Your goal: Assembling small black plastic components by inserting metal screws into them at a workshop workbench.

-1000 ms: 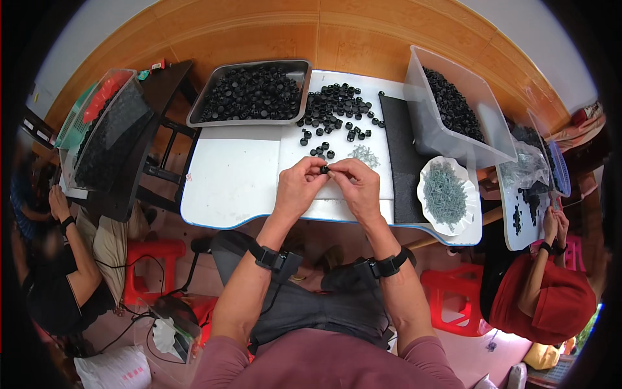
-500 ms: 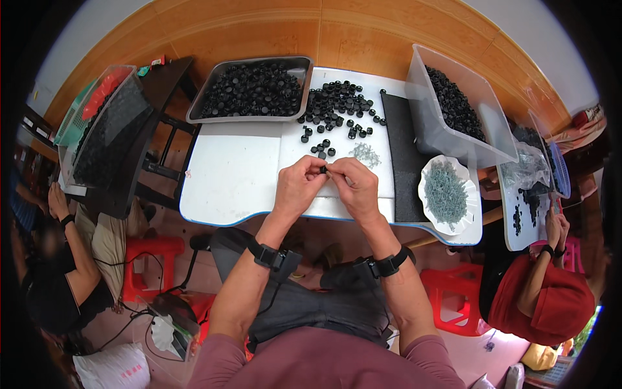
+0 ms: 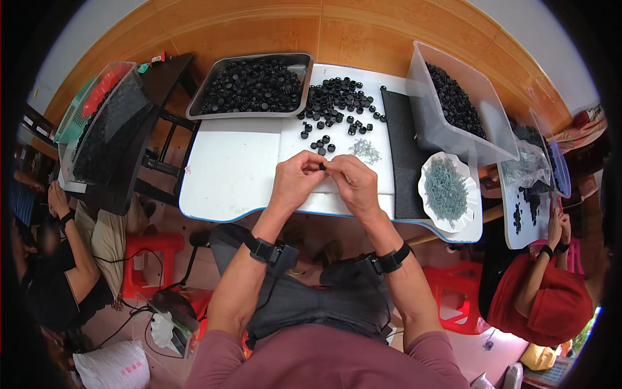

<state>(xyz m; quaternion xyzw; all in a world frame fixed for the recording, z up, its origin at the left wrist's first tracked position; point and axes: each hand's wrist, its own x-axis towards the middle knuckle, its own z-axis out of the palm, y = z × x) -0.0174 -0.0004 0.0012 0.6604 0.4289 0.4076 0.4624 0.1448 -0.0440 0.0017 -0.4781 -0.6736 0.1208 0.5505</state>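
A: Where is the piece, and what do the hands do?

B: The small black piece (image 3: 322, 166) is near the centre of the frame. The left hand (image 3: 293, 179) and the right hand (image 3: 355, 185) both pinch it, fingertip against fingertip. What is inside it, I cannot tell.

A: How should one do this well?

B: I would keep the left pinch steady, and let the right fingers press gently and straight, so the piece does not tilt. Better to stay low above the white table (image 3: 230, 168).

A: And the edges?

B: The blue front edge passes under the wrists; I think a dropped piece could roll over it. Just above the hands lie loose black caps (image 3: 331, 148) and a clear little pile (image 3: 366, 151), so forward room is small. To the right come the black mat (image 3: 405, 155) and the scalloped dish (image 3: 453, 228). Toward the left there is more room.
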